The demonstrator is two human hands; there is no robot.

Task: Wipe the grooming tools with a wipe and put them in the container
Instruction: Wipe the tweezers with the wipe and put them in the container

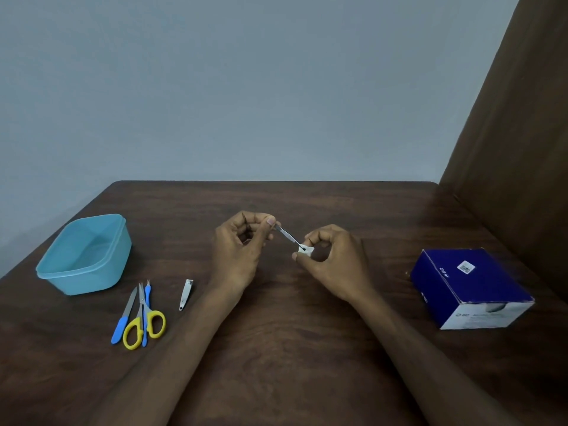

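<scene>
- A thin metal tool (pixel 287 236), seemingly tweezers, is being held in the air above the middle of the tabletop (pixel 276 348), slanting down from upper left to lower right.
- The left hand (pixel 238 247) is pinching the tool's upper end, its fingers (pixel 270 224) curled narrowly around it.
- The right hand (pixel 333 261) is pinching a small white wipe (pixel 306 251) around the tool's lower tip, its fingers closed on the wipe.
- A nail clipper (pixel 186 294) is lying on the tabletop just left of the left forearm.
- Further left, yellow-handled scissors (pixel 144 324) are lying between a blue-handled nail file (pixel 124 318) and a slim blue-handled pick (pixel 146 312), the three bunched close together; whether they are touching cannot be told.
- The light blue container (pixel 84 253) is sitting open behind these tools, near the tabletop's left edge, with nothing visible inside.
- A dark blue cardboard box (pixel 470 287) is resting on the right side of the tabletop, well apart from the hands.
</scene>
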